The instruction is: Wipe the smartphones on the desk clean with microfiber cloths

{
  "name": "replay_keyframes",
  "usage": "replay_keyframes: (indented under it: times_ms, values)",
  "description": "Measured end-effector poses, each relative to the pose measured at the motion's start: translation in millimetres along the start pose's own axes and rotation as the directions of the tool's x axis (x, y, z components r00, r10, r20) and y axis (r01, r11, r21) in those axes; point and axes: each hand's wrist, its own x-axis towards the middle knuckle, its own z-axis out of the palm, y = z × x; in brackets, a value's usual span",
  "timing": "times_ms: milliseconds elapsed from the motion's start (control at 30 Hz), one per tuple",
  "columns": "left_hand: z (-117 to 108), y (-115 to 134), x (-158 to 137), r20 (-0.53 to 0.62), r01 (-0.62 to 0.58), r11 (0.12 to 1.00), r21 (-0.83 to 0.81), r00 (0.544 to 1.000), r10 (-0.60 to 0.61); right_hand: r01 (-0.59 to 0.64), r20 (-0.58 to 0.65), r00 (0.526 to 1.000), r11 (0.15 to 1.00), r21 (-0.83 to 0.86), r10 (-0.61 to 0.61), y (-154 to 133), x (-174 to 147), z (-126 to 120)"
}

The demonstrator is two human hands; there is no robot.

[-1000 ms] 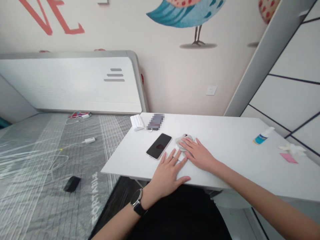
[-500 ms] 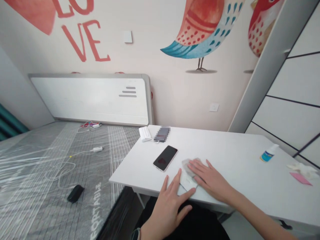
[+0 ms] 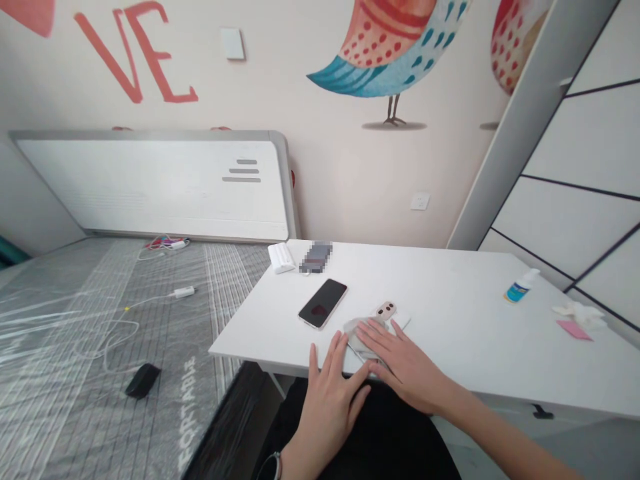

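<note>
A pale phone (image 3: 386,309) with a camera bump lies back up near the front edge of the white table (image 3: 450,293). My right hand (image 3: 395,350) rests over it, fingers stretched out and pressing a crumpled grey cloth (image 3: 357,333) against its back. The hand and cloth hide much of the phone. Beside it, my left hand (image 3: 330,387) is open with fingers spread, its fingertips at the phone's near left corner and the cloth's edge. To the upper left, a dark-screened phone (image 3: 323,303) lies face up.
A white power strip (image 3: 281,258) and a blurred dark object (image 3: 316,257) stand at the back left corner. Far right are a spray bottle (image 3: 521,287), white crumpled tissue (image 3: 580,313) and pink sheet (image 3: 575,330). A plastic-covered bed (image 3: 165,347) with cables adjoins the left.
The view has shifted, so surroundings sit higher and further left. The cloth and right hand have moved down the phone's back, uncovering its camera bump. The left hand's fingers stay spread.
</note>
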Motion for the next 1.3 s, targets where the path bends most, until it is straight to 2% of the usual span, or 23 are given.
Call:
replay_keyframes:
  times_ms: [33, 100, 167, 200, 267, 300, 433, 500, 533, 567, 600, 700, 733, 833, 867, 900, 967, 1000, 1067, 1133, 1200, 1267, 1300]
  values:
    - [0, -1, 0, 0.004, 0.0, 1.0, -0.003, 1.0, 0.0, -0.014, 0.017, 1.0, 1.0, -0.011, 0.014, -1, 1, -1]
    - [0, -1, -1, 0.015, 0.003, 1.0, 0.006, 1.0, -0.003, -0.217, -0.031, 0.976, 0.974, -0.07, 0.216, -1, 2, -3]
    - [0, -2, -1, 0.018, 0.0, 1.0, 0.017, 1.0, -0.001, -0.319, -0.075, 0.947, 0.944, -0.087, 0.313, -1, 2, -3]
    - [1, -2, -2, 0.01, 0.0, 1.0, 0.016, 1.0, 0.0, -0.251, -0.052, 0.967, 0.966, -0.062, 0.248, -1, 1, -2]
    - [2, -2, -3, -0.006, -0.003, 1.0, 0.01, 1.0, 0.003, -0.026, 0.009, 1.0, 0.999, 0.027, 0.026, -1, -1, 0]
    - [3, -3, -4, -0.01, -0.004, 1.0, 0.01, 1.0, 0.004, 0.001, 0.033, 0.999, 0.999, 0.042, -0.002, 0, -3, 1]
    - [1, -3, -7, 0.015, -0.013, 0.999, 0.037, 1.0, 0.013, -0.288, -0.078, 0.956, 0.956, -0.058, 0.284, 6, -9, 5]
    - [0, -3, -7, 0.023, -0.02, 0.999, 0.042, 1.0, 0.019, -0.129, -0.039, 0.991, 0.991, -0.028, 0.128, 8, -15, 8]
    - [-1, -3, -7, 0.024, -0.022, 0.999, 0.04, 1.0, 0.021, -0.014, -0.005, 1.0, 1.0, -0.001, 0.014, 9, -17, 9]
    - [-1, -3, -8, 0.021, -0.022, 0.999, 0.036, 1.0, 0.021, 0.034, 0.012, 0.999, 0.999, 0.005, -0.034, 10, -20, 9]
    - [-1, -4, -8, 0.016, -0.024, 0.999, 0.03, 1.0, 0.023, 0.004, -0.002, 1.0, 1.0, -0.019, -0.004, 12, -22, 10]
    - [-1, -5, -8, 0.002, -0.034, 0.999, 0.02, 0.999, 0.034, -0.265, -0.132, 0.959, 0.958, -0.11, 0.25, 14, -26, 11]
    - [-1, -5, -8, 0.001, -0.039, 0.999, 0.019, 0.999, 0.039, -0.233, -0.126, 0.967, 0.967, -0.104, 0.219, 12, -27, 11]
    - [-1, -5, -8, 0.002, -0.045, 0.999, 0.01, 0.999, 0.045, 0.014, 0.003, 1.0, 1.0, -0.017, -0.014, 8, -30, 10]
    - [0, -5, -8, -0.001, -0.045, 0.999, 0.007, 0.999, 0.045, 0.017, 0.023, 1.0, 1.0, -0.007, -0.017, 8, -30, 8]
    - [0, -6, -9, -0.007, -0.045, 0.999, 0.004, 0.999, 0.045, -0.075, 0.007, 0.997, 0.997, -0.024, 0.075, 8, -30, 6]
    - [2, -7, -9, -0.022, -0.045, 0.999, 0.0, 0.999, 0.045, -0.287, -0.067, 0.957, 0.955, -0.075, 0.282, 10, -30, 2]
    - [3, -7, -9, -0.03, -0.049, 0.999, -0.002, 0.998, 0.049, -0.303, -0.079, 0.951, 0.95, -0.077, 0.298, 10, -29, 0]
    - [4, -8, -10, -0.044, -0.054, 0.998, -0.015, 0.998, 0.054, -0.112, -0.029, 0.993, 0.994, -0.018, 0.112, 7, -28, -1]
    - [4, -9, -10, -0.052, -0.059, 0.998, -0.027, 0.997, 0.057, 0.047, 0.005, 0.999, 0.998, 0.043, -0.048, 4, -25, 0]
    - [3, -9, -11, -0.046, -0.058, 0.998, -0.026, 0.997, 0.057, -0.077, -0.043, 0.996, 0.997, -0.002, 0.077, 2, -20, 2]
    - [3, -9, -11, -0.043, -0.06, 0.998, -0.018, 0.997, 0.059, -0.242, -0.116, 0.965, 0.969, -0.059, 0.234, 2, -16, 3]
    - [3, -9, -12, -0.048, -0.062, 0.998, -0.015, 0.997, 0.062, -0.231, -0.126, 0.967, 0.971, -0.059, 0.223, 2, -15, 4]
